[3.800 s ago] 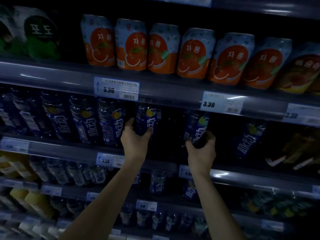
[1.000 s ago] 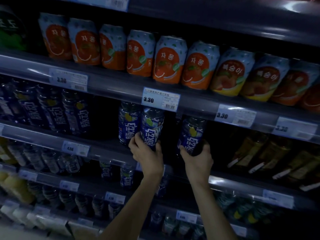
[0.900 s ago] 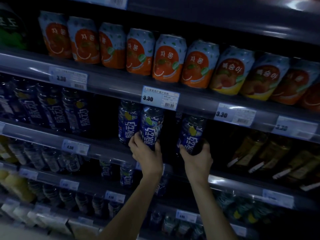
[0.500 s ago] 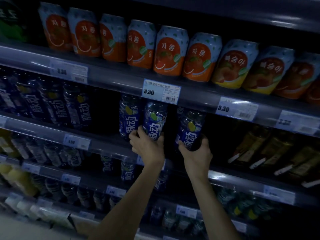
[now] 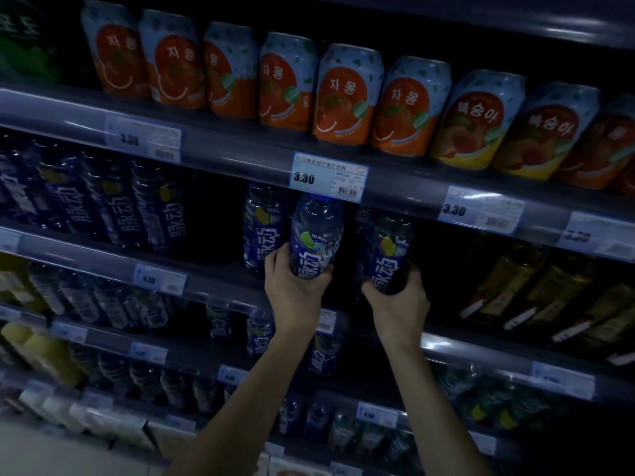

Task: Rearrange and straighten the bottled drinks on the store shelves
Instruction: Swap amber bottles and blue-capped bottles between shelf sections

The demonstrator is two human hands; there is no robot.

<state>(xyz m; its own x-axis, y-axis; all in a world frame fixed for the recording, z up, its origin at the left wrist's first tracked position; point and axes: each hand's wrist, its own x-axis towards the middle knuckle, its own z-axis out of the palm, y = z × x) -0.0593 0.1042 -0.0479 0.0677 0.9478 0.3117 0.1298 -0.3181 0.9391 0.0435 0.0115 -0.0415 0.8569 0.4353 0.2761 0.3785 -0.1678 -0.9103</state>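
Observation:
I face a dim store shelf of blue-labelled drink bottles. My left hand (image 5: 292,286) grips the base of one blue bottle (image 5: 318,235), pulled forward so its top overlaps the price tag above. My right hand (image 5: 395,297) grips the base of a second blue bottle (image 5: 388,252), a little to the right. A third blue bottle (image 5: 259,228) stands on the shelf just left of my left hand. Further left, past a dark gap, stands a row of the same blue bottles (image 5: 113,207).
Orange and peach cans (image 5: 347,97) line the shelf above, behind a rail (image 5: 240,156) with 3.30 price tags. Dark amber bottles (image 5: 536,290) lie at the right. Lower shelves hold more blue bottles (image 5: 261,333), clear bottles and yellow drinks (image 5: 44,352).
Both hands have shifted along the shelf with their bottles. In the last half second the left hand's bottle has come forward and up, out in front of the shelf rail.

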